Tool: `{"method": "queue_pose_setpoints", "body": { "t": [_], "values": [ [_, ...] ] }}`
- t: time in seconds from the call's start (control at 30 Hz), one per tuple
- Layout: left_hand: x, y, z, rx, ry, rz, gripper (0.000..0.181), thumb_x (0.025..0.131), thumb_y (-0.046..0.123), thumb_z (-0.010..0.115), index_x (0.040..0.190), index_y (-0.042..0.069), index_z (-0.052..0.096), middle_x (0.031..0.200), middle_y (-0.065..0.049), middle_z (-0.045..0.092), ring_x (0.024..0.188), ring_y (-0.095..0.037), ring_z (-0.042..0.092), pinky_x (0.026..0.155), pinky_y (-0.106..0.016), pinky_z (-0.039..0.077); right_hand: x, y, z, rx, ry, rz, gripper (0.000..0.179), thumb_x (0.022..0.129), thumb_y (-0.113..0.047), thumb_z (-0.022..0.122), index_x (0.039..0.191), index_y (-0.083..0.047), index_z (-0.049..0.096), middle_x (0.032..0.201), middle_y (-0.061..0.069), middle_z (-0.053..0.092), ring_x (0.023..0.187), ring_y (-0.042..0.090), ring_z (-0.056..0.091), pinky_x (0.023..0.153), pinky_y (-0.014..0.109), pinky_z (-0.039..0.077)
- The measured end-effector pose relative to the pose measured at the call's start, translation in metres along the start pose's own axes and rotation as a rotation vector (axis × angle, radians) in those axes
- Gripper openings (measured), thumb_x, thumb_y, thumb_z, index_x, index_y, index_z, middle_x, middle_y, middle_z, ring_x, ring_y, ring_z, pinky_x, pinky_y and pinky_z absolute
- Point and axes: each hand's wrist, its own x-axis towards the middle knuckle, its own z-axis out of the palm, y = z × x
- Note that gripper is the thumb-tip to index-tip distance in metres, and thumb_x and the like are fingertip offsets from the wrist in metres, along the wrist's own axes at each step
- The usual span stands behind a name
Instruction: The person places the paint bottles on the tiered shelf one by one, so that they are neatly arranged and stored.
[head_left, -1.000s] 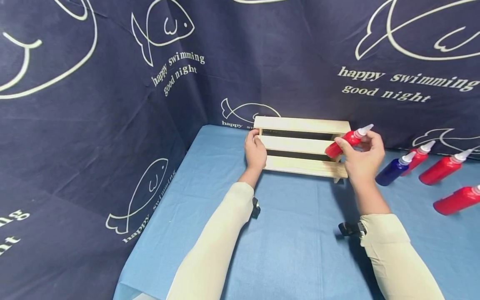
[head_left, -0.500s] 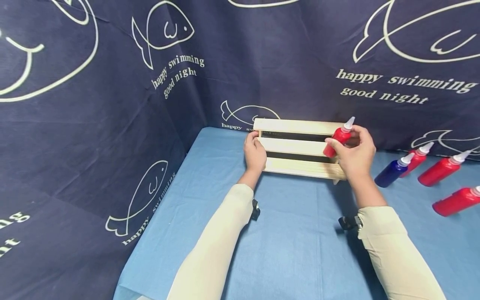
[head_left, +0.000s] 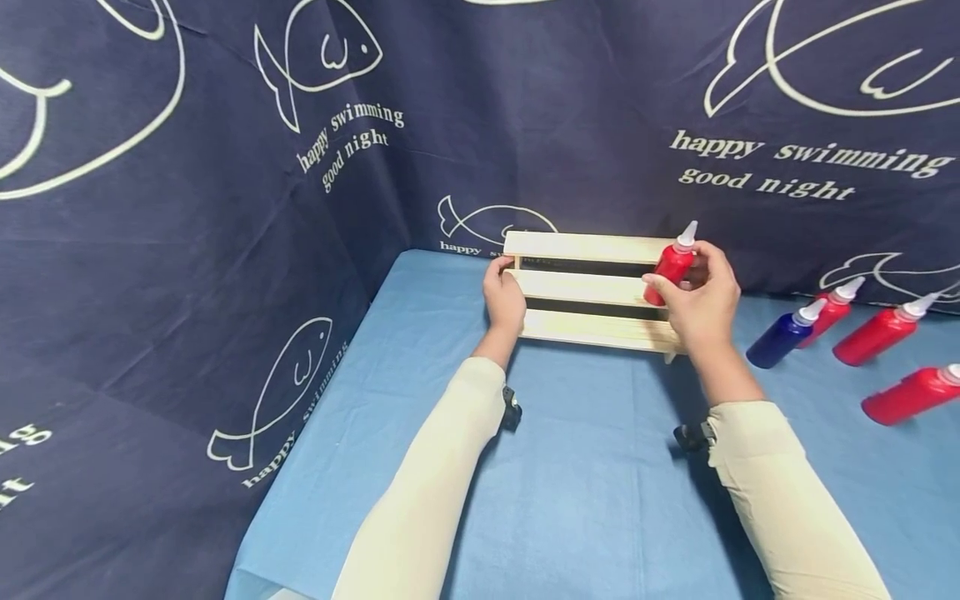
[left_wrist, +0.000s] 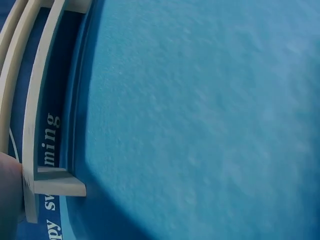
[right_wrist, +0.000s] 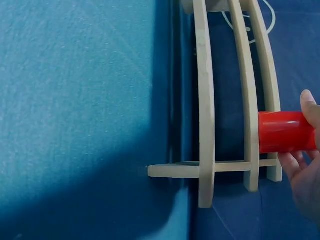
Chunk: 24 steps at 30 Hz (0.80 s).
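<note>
A three-tier rack of pale wooden slats [head_left: 585, 285] stands at the back of the table. My left hand [head_left: 504, 298] grips its left end, the fingers bent round the side. In my right hand [head_left: 705, 302] is a red squeeze bottle [head_left: 672, 265] with a white pointed nozzle, pinched between thumb and fingers. The bottle is nearly upright, leaning slightly right, at the right end of the middle slat. Seen from the right wrist, the red bottle's base [right_wrist: 282, 132] meets the middle slat [right_wrist: 246, 90]. The left wrist view catches only part of the left hand [left_wrist: 9, 192].
To the right on the blue tablecloth [head_left: 577, 467] stand a blue bottle [head_left: 780, 340] and several red bottles, one being a red bottle [head_left: 877, 335] beside it. A dark curtain [head_left: 585, 125] with white fish hangs right behind the rack.
My right hand has moved left, bringing the red bottle over the rack's middle slat and tilting it from strongly slanted to nearly upright. The left hand has stayed at the rack's left end.
</note>
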Motion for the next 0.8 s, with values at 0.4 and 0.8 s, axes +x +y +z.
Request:
{"method": "queue_pose_setpoints", "body": {
  "t": [0.4,0.8],
  "values": [
    [0.001,-0.001,0.002,0.001,0.022,-0.010,0.034,0.101,-0.004,0.038,0.117,-0.005,0.068,0.126,-0.022,0.069,0.123,-0.032,0.062,0.109,-0.042,0.049,0.000,0.007,0.006,-0.026,0.016,0.065,0.072,0.075,-0.017,0.096,0.138,-0.010,0.062,0.106,-0.006,0.063,0.086,0.000,0.058,0.083,0.009,0.052],
    [0.000,-0.001,0.001,0.003,0.003,-0.006,0.032,0.101,-0.004,0.038,0.117,-0.004,0.066,0.127,-0.021,0.068,0.123,-0.031,0.061,0.109,-0.043,0.048,-0.011,0.011,0.005,-0.073,-0.075,0.168,0.072,0.080,-0.011,0.092,0.141,-0.003,0.056,0.114,0.001,0.061,0.097,0.003,0.058,0.098,0.018,0.057]
  ]
}}
